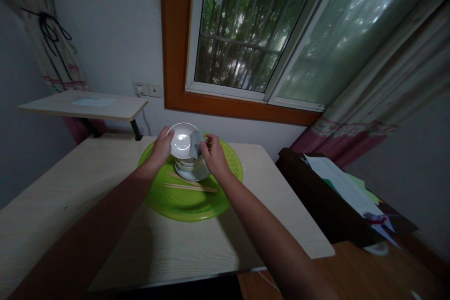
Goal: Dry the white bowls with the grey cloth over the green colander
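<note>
My left hand [162, 145] grips the left rim of a white bowl [181, 139], which is tilted so that its inside faces me. Against the bowl's right side, my right hand [213, 152] pinches a grey-green cloth [195, 144] that lies partly over the rim. Below the held bowl, a stack of white bowls [190, 166] rests on a white plate [194, 176], partly hidden. Wooden chopsticks [190, 188] lie in front of the plate. All of these are on or above a round green tray [190, 211].
The tray is on a pale wooden table [105, 183]. A small raised shelf [84, 103] with a paper on it stands at the back left. Behind are a wall socket [139, 88] and a barred window [246, 33]. Papers [337, 183] lie on a dark piece of furniture at right.
</note>
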